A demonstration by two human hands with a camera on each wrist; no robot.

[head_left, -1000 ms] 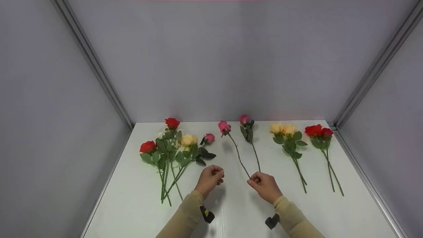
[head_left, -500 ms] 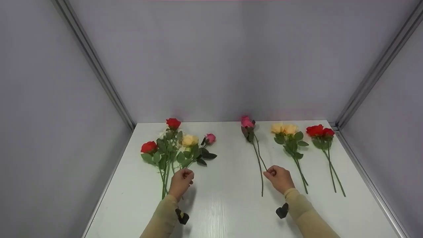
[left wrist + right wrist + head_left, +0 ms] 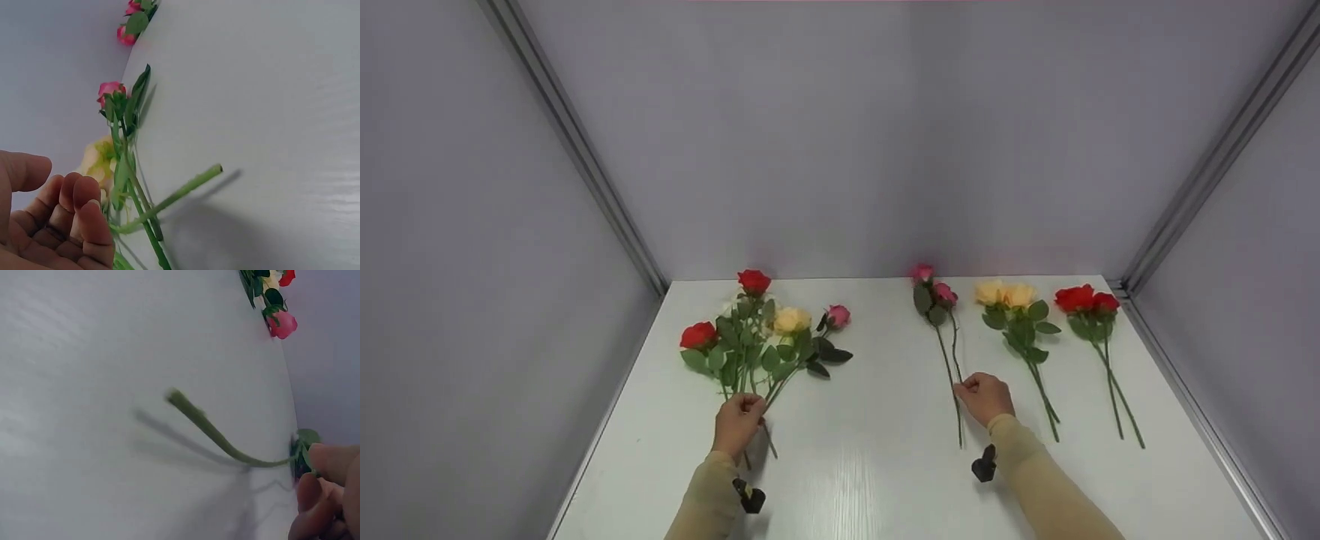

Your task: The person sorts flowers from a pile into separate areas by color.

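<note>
My left hand point(image 3: 739, 424) is over the stems of the mixed flower bunch at left. In the left wrist view its thumb point(image 3: 28, 171) stands apart from the loosely bent fingers, with nothing between them. Close beside those fingers, one green stem point(image 3: 180, 193) points up off the table. That bunch has red roses point(image 3: 754, 282), a yellow rose point(image 3: 792, 320) and a pink rose point(image 3: 838, 316). My right hand point(image 3: 988, 397) pinches the stem of a pink rose point(image 3: 945, 293), right of another pink rose point(image 3: 922, 273). A bent stem point(image 3: 211, 430) extends past the fingers in the right wrist view.
Right of my right hand lie a pair of yellow roses point(image 3: 1006, 294) and, farther over, a pair of red roses point(image 3: 1085, 298). The white table point(image 3: 855, 420) is enclosed by a grey back wall point(image 3: 840, 150) and side panels.
My right hand has carried the pink rose rightward to the other pink rose, its head now settling right of it. My left hand has moved left, over the mixed bunch's stems.
</note>
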